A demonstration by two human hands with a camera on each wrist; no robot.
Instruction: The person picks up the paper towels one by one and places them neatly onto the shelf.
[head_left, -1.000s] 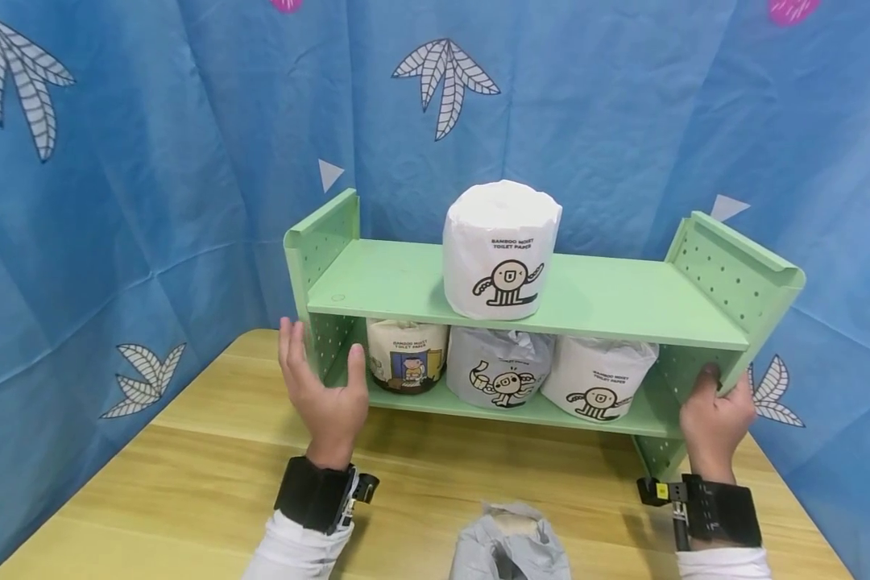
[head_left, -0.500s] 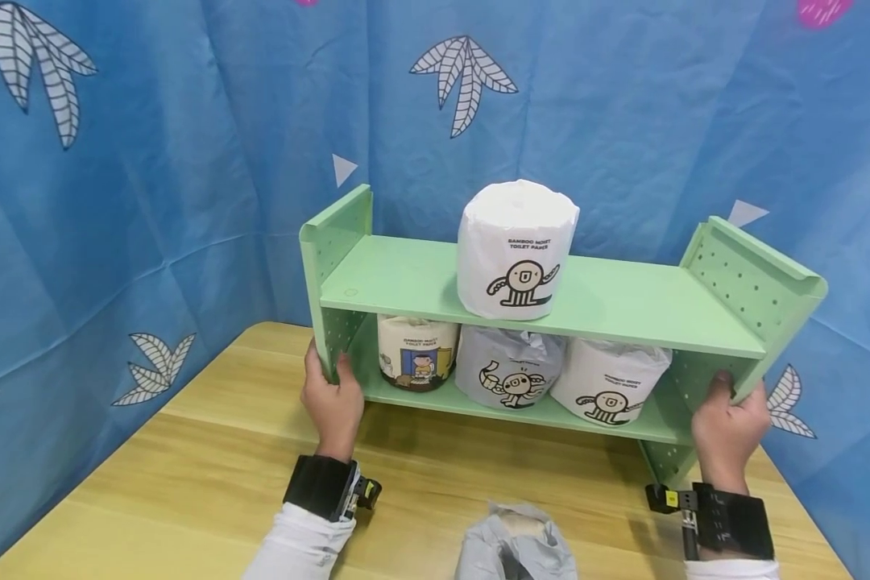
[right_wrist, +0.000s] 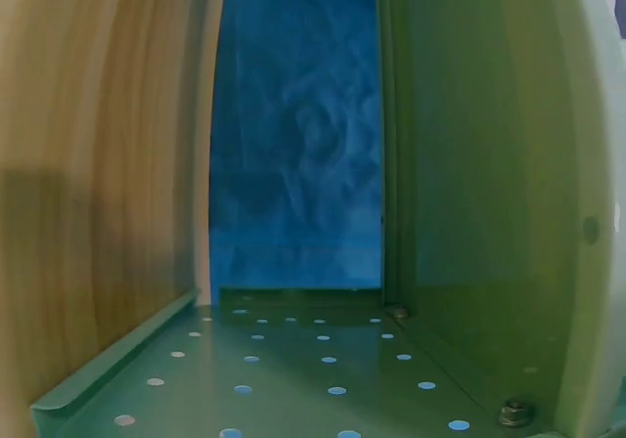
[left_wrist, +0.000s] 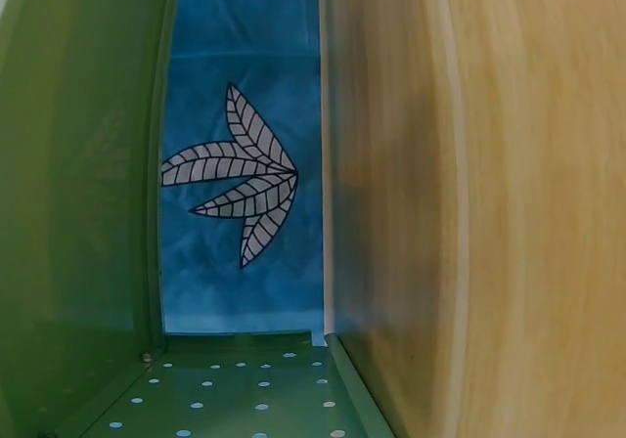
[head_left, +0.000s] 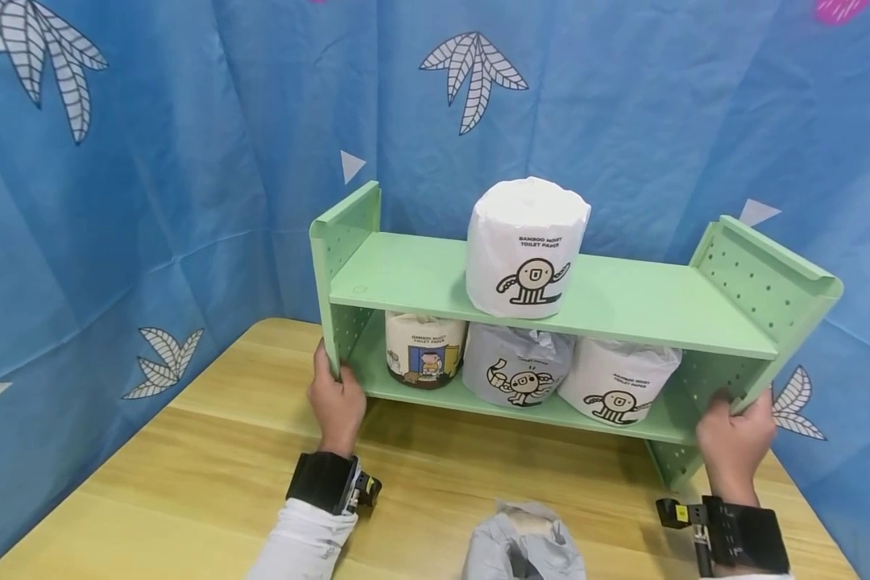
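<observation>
Green two-tier shelf point(head_left: 623, 302) stands at the back of the wooden desk point(head_left: 188, 475), against the blue curtain point(head_left: 152, 201). Left hand point(head_left: 337, 403) has its grip curled round the shelf's left perforated side panel, low down; right hand point(head_left: 732, 439) has its grip curled round the right side panel, also low. One white paper roll point(head_left: 528, 246) sits on the shelf's upper board; three rolls point(head_left: 518, 366) sit side by side on the lower board. A grey wrapped roll point(head_left: 522, 544) lies on the desk in front of the shelf, between the wrists.
</observation>
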